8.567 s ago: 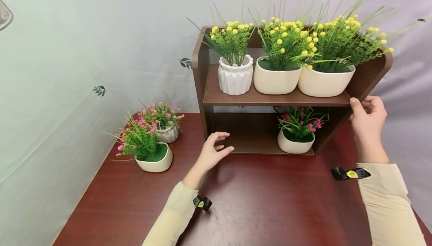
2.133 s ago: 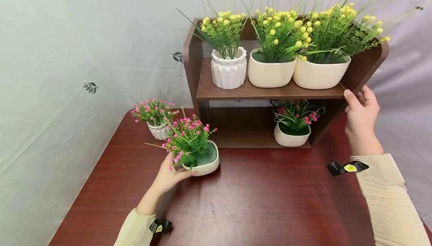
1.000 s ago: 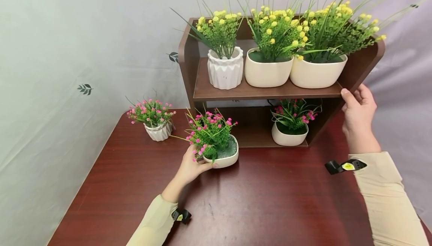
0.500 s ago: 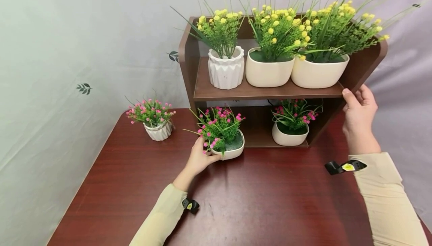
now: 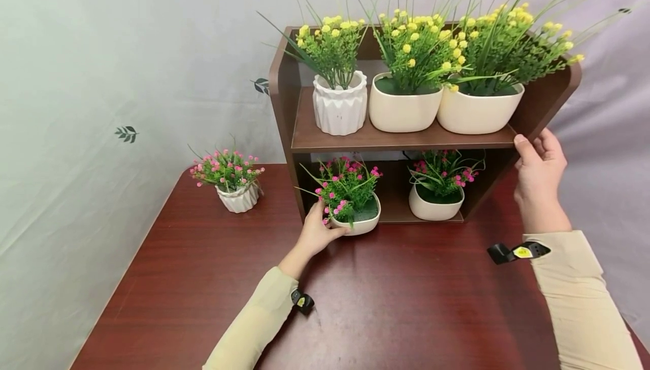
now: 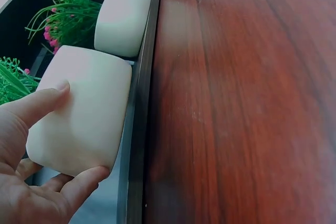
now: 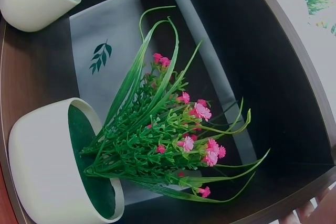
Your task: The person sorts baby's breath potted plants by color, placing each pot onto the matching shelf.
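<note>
A cream oval pot of pink artificial flowers [image 5: 358, 227] is at the front left of the lower compartment of a brown wooden shelf [image 5: 401, 143]. My left hand [image 5: 313, 234] grips its left end, thumb on the front wall; the left wrist view shows the fingers at one end of the cream pot [image 6: 86, 108]. Whether its base touches the shelf board, I cannot tell. My right hand [image 5: 542, 181] holds the shelf's right side panel, thumb at the front edge, other fingers partly hidden. A second cream pot of pink flowers [image 5: 435, 207] stands at the compartment's right.
On the upper board stand a white ribbed pot [image 5: 340, 111] and two cream oval pots [image 5: 406, 111], all with yellow flowers. Left of the shelf, a white ribbed pot with pink flowers [image 5: 238, 198] stands on the red-brown table [image 5: 203, 280]. A grey patterned cloth [image 5: 203, 65] hangs behind.
My left hand, holding nothing earliest, has taken the cream pot from the table's left and carried it rightward into the lower compartment's front. My right hand keeps holding the shelf.
</note>
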The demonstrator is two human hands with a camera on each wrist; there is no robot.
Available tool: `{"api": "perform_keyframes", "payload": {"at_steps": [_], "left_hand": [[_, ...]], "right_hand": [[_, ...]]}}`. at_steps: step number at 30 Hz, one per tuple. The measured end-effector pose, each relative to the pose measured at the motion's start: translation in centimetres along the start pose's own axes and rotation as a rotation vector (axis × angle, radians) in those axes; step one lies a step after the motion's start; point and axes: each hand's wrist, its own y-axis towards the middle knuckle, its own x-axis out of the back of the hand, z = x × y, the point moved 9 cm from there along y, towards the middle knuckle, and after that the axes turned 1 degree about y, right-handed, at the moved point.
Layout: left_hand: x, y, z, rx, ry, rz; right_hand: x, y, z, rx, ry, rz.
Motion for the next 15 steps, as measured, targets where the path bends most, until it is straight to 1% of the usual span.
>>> {"api": "perform_keyframes", "payload": {"at_steps": [5, 8, 12, 15], "left_hand": [[-0.5, 0.6, -0.2, -0.012, 0.017, 0.009], [-0.8, 0.9, -0.1, 0.003, -0.018, 0.020], [-1.2, 1.2, 0.3, 0.029, -0.021, 0.022], [-1.5, 1.5, 0.4, 0.015, -0.003, 0.016]], "right_hand": [[0.1, 0.0, 0.1, 0.002, -0.002, -0.004], [0.1, 0.0, 0.0, 0.003, -0.003, -0.005], [0.0, 0.0, 0.0, 0.003, -0.007, -0.002], [0.1, -0.1, 0.0, 0.003, -0.007, -0.004]]}}
